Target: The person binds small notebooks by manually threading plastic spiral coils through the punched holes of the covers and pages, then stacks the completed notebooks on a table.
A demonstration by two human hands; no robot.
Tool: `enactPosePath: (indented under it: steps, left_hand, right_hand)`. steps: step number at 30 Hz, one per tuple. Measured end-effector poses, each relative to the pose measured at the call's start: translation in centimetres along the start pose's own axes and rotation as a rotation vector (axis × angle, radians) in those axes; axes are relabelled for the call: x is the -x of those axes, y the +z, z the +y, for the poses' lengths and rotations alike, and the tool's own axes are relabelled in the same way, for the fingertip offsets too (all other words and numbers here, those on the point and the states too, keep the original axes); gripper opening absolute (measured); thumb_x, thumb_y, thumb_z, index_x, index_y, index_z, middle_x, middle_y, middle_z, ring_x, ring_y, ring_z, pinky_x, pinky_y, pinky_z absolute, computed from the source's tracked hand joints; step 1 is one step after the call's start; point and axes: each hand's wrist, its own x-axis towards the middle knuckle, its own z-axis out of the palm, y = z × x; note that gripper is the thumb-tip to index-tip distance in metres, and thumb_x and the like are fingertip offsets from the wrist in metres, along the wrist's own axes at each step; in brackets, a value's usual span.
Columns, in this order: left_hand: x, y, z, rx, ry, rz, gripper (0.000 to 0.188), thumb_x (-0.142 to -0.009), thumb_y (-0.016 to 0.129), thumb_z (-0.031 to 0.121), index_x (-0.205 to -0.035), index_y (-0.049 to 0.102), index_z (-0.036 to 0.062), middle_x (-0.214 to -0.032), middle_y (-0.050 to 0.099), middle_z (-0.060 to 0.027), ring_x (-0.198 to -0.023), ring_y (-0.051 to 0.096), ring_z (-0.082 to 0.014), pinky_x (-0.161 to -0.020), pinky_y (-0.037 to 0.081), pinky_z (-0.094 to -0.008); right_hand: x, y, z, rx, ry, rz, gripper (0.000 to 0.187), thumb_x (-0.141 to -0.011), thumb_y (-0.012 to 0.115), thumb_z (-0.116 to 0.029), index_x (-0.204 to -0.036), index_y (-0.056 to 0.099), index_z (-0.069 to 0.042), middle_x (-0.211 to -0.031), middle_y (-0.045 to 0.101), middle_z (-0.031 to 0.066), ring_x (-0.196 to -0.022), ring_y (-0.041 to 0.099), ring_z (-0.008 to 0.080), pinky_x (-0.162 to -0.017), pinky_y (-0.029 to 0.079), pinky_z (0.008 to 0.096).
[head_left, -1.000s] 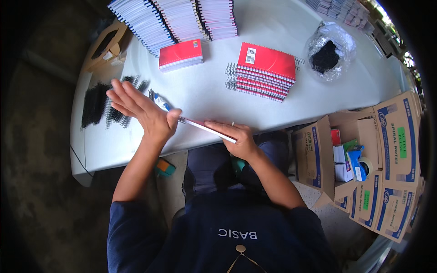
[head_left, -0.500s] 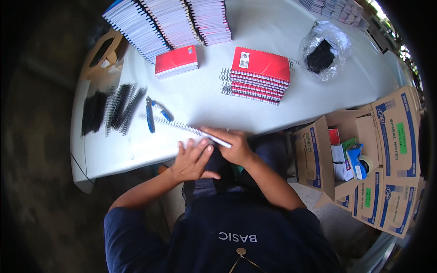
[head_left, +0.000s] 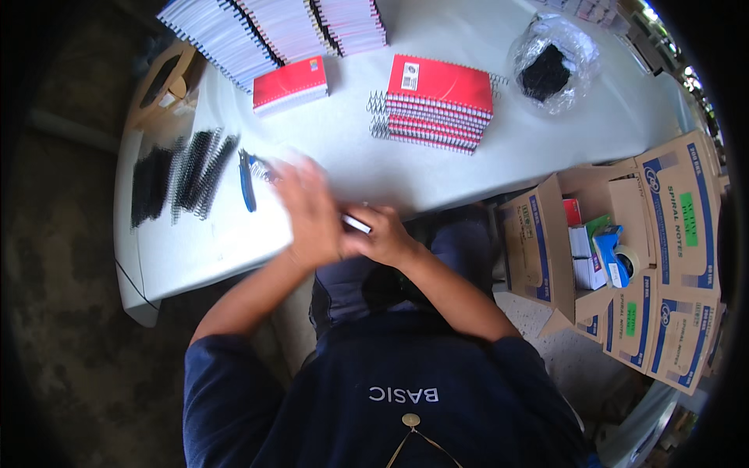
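My right hand [head_left: 384, 236] is closed around a small notebook [head_left: 357, 223], seen nearly edge-on at the table's front edge. My left hand [head_left: 306, 218] crosses just to its left, fingers stretched out and blurred by motion. It hides most of the spiral coil coming from the notebook; a bit of coil [head_left: 260, 169] shows beyond the fingertips. Whether the left palm touches the coil, I cannot tell. Blue-handled cutting pliers [head_left: 246, 183] lie left of it, partly covered by the hand.
Black coils [head_left: 187, 175] lie at the left. Red notebooks [head_left: 441, 97] with protruding coils are stacked centrally, near another small red stack [head_left: 290, 84]. Tall stacks of bound books [head_left: 273, 31] stand behind. A plastic bag [head_left: 552, 66] sits far right. An open carton [head_left: 538, 249] holds a blue tape dispenser [head_left: 610, 253].
My left hand has moved forward, its fingers now over the coil's far part. My right hand and the notebook have shifted slightly left. The whole view has tilted a little.
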Motion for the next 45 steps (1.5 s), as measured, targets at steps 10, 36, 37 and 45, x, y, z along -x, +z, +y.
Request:
enactPosePath:
  steps: [10,36,37,45]
  left_hand:
    - [1.5,0.3,1.6,0.360,0.045,-0.136,0.101,-0.075,0.042,0.074,-0.139,0.027,-0.0022,-0.140,0.019,-0.0360,-0.131,0.013,-0.0542,-0.102,0.003,-0.0640]
    - [-9.8,-5.9,0.7,0.287,0.088,-0.538,0.019,-0.074,0.069,0.015,-0.091,0.063,0.0099,-0.093,0.062,-0.0034,-0.086,0.057,-0.0209,-0.082,0.035,-0.0344]
    - [-10.0,-6.0,0.6,0.239,0.117,-0.530,0.018,-0.072,0.071,0.015,-0.088,0.064,0.0101,-0.093,0.062,-0.0036,-0.085,0.057,-0.0207,-0.082,0.035,-0.0344]
    - [-11.0,-7.0,1.2,0.134,0.058,-0.455,0.032,-0.063,0.077,0.023,-0.091,0.067,0.0111,-0.107,0.058,-0.0105,-0.103,0.052,-0.0259,-0.089,0.033,-0.0353]
  right_hand:
    - [-0.6,1.1,1.6,-0.259,0.126,0.009,0.038,-0.079,0.060,-0.005,-0.118,0.057,-0.007,-0.101,0.065,0.0172,-0.088,0.066,0.0275,-0.074,0.051,0.0346]
    - [-2.0,-0.3,1.1,-0.159,0.371,-0.037,0.014,-0.080,0.061,-0.008,-0.089,0.062,0.002,-0.077,0.065,0.0190,-0.073,0.066,0.0252,-0.064,0.048,0.0343]
    - [-2.3,-0.6,0.5,-0.161,0.397,-0.056,0.014,-0.080,0.060,-0.008,-0.089,0.062,0.002,-0.077,0.064,0.0201,-0.073,0.066,0.0274,-0.063,0.048,0.0349]
    - [-2.3,-1.1,-0.9,-0.352,0.337,0.015,0.023,-0.081,0.061,-0.005,-0.103,0.059,0.001,-0.094,0.065,0.0158,-0.084,0.064,0.0196,-0.074,0.049,0.0321]
